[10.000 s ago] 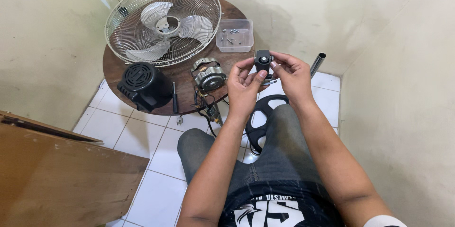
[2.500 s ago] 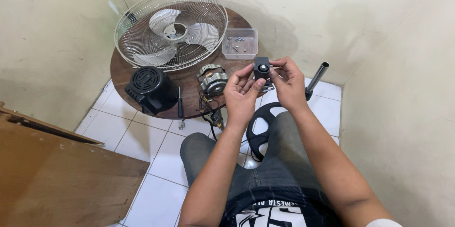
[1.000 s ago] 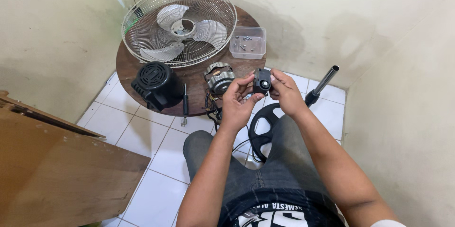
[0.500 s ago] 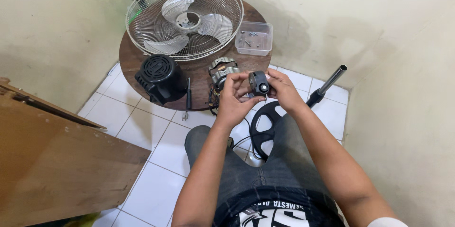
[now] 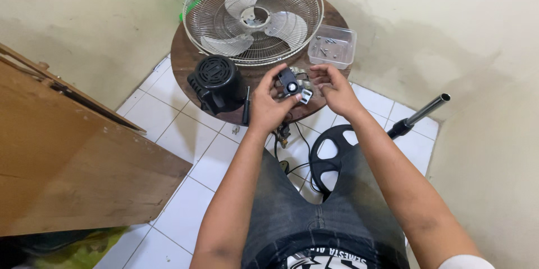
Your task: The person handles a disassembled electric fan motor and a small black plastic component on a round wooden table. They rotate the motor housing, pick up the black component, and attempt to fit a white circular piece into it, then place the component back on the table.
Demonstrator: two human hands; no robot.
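My left hand holds a small black and white fan part between thumb and fingers, just above the round brown table. My right hand hovers beside it with fingers spread and holds nothing. Under my hands the fan motor is mostly hidden. A black motor cover stands left of my left hand, with a screwdriver lying beside it.
A wire fan guard with clear blades lies on the table's far side. A clear plastic tray holds several screws. A black round fan base with a pole lies on the white tiled floor. A wooden board leans at the left.
My right hand let go of the small part; my left hand alone holds it, lower and nearer the table. The view shifted, so the table sits closer to the middle.
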